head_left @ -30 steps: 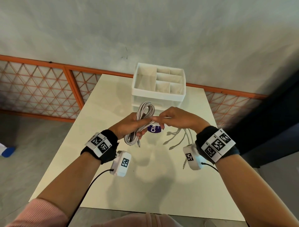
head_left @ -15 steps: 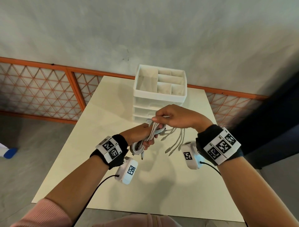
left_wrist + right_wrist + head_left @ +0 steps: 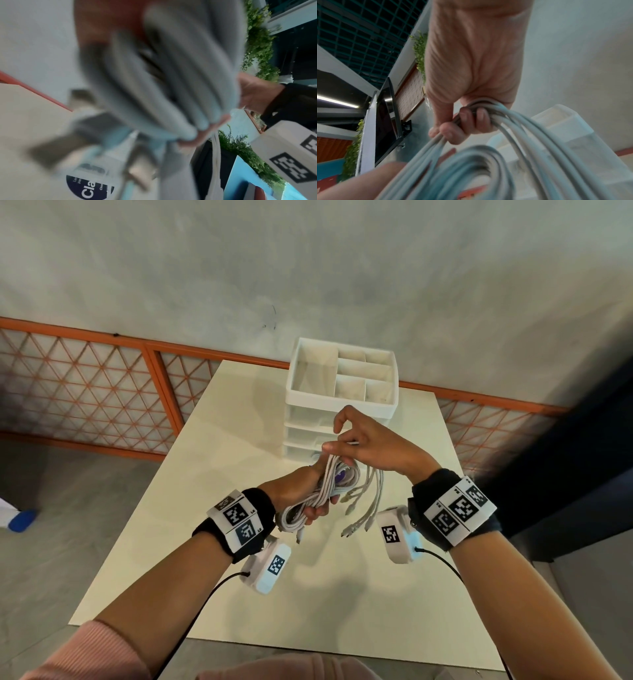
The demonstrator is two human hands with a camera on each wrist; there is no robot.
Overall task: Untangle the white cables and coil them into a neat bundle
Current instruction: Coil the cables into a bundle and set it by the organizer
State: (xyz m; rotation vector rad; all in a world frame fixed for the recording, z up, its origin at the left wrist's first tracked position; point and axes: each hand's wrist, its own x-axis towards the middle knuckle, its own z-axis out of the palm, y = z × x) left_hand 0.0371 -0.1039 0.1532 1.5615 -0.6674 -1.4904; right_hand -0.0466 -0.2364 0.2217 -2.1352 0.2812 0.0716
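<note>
Both hands have risen and drawn closer since earlier. Right hand (image 3: pixel 373 445) fingers (image 3: pixel 469 117) curl round the top of the white cables (image 3: pixel 325 494); left hand (image 3: pixel 298 491) grips the coiled loops lower down, above the worktop (image 3: pixel 212 525). Smooth round cords, connector ends dangling loose. White plastic drawer organizer (image 3: pixel 342 386) behind.

Round dark-blue sticker (image 3: pixel 89 188) on table, reads "Cla", rest cut off
</note>
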